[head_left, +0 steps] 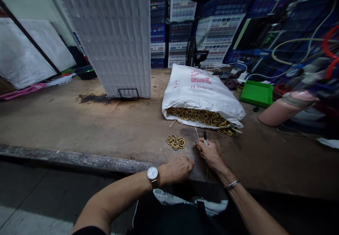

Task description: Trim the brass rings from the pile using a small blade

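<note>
Bare forearms (119,196) end in a curled left hand (178,168), whose grip I cannot tell, and a right hand (209,153) pinching a black-ended tool (205,139) near loose golden rings (175,145) on the tabletop (53,122), tool work seemingly in hand, the next move wanting steadiness.

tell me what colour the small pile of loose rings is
Dull gold; the pile of rings shows best in the head view.
</note>
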A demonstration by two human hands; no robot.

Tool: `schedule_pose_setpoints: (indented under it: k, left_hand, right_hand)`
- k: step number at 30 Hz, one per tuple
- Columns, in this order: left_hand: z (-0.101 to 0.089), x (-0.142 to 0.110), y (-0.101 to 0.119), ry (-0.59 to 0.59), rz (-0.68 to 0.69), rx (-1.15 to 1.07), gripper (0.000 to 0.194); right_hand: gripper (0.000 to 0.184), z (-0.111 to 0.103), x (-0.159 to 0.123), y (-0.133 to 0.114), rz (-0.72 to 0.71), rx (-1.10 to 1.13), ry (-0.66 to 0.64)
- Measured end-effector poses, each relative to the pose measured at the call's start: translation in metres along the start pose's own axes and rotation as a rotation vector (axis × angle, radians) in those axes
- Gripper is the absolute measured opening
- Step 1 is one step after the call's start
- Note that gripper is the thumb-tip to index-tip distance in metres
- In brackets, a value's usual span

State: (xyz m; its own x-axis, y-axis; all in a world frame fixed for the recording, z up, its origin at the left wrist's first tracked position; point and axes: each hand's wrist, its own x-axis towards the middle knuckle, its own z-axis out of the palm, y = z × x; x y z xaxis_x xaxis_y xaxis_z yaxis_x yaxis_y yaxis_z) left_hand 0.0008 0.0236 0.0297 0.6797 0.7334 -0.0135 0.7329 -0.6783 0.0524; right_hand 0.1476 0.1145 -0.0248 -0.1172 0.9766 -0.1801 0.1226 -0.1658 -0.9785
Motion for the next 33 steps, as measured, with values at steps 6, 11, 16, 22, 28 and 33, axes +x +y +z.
schedule_pose_setpoints:
  k: [6,11,16,22,28,33]
  left_hand:
    - [0.001,-0.002,0.000,-0.007,-0.009,-0.012,0.019]
    - [0.002,-0.002,-0.001,-0.015,-0.030,-0.034,0.020]
    - [0.002,-0.002,-0.001,-0.033,-0.042,-0.066,0.021]
    - [0.010,-0.004,-0.005,0.001,-0.148,-0.312,0.012]
    - [0.007,-0.014,-0.006,0.177,-0.323,-0.589,0.025]
    - [0.017,-0.025,-0.002,0.340,-0.793,-1.548,0.032]
  right_hand:
    - [0.028,0.000,0.000,0.001,-0.009,-0.025,0.012]
    - [0.028,0.000,0.001,0.000,-0.013,-0.021,0.023]
    - [0.027,0.001,0.001,0.002,-0.008,-0.021,0.007]
    - [0.022,0.001,0.001,0.004,-0.066,-0.097,0.045]
    - [0.015,0.009,0.002,-0.006,-0.188,-0.378,0.049]
    - [0.017,0.023,-0.005,-0.019,-0.240,-0.681,-0.066]
